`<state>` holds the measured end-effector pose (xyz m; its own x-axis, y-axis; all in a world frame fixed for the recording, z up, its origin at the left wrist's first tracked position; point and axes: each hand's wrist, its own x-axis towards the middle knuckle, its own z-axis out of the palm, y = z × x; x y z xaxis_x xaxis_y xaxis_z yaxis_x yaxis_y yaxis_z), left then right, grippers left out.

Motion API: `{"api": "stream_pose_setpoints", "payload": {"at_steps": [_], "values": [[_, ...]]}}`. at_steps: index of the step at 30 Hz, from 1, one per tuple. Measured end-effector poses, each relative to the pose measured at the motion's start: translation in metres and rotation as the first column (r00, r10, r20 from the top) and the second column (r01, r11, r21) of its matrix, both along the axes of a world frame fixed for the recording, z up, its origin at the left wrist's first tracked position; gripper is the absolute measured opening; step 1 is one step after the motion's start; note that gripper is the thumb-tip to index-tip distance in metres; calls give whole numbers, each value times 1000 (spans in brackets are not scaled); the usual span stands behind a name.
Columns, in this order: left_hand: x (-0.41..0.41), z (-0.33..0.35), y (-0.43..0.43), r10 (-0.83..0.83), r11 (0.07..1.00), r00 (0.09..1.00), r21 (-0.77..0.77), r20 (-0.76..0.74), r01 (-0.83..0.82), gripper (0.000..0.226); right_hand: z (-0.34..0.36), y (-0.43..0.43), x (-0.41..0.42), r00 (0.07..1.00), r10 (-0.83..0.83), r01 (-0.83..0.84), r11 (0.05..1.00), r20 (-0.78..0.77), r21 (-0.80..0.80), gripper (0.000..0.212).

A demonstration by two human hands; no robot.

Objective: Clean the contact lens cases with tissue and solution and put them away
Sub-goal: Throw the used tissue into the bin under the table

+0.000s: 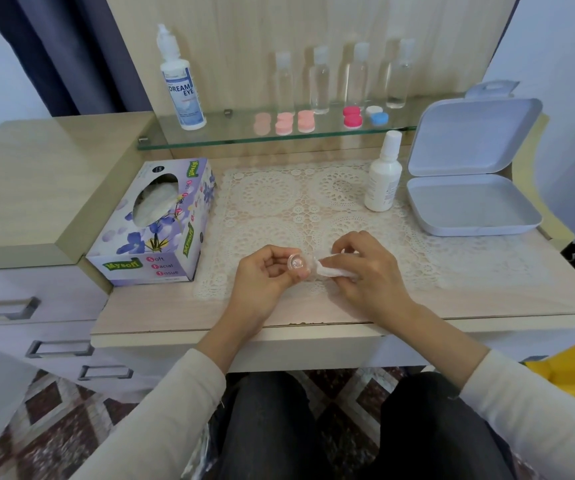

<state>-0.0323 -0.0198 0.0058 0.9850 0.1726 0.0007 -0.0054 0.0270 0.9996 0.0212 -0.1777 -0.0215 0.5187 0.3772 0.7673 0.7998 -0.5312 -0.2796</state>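
Looking down, you see your left hand pinching a small contact lens case between thumb and curled fingers. The case is clear, glossy plastic, and its round open cup faces up toward you. Your right hand grips a folded white tissue, and the tip of the tissue touches the right side of the case. Both hands hover over a lace mat, near the middle of the table's front edge.

A floral tissue box sits by the table's left edge. A white bottle and an open grey storage box stand toward the back right corner. Along the back, a glass shelf carries a solution bottle, pink lens cases, a red case and a blue-and-white case.
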Motion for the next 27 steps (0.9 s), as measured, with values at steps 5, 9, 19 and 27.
{"api": "stream_pose_setpoints", "payload": {"at_steps": [5,9,19,27], "values": [[1,-1,0,2,1000,1000,5,-1,-2,22,0,1,-3,998,-52,54,998,36,-30,8],[1,0,0,3,1000,1000,-18,4,-3,22,-2,0,-2,999,-42,42,999,33,-12,26],[0,1,-2,25,1000,1000,-17,-4,-25,23,6,-1,-6,993,56,-49,996,-104,69,21],[-3,2,-2,25,1000,1000,-18,0,-25,23,4,-2,-7,1000,-6,3,992,25,127,14]]}}
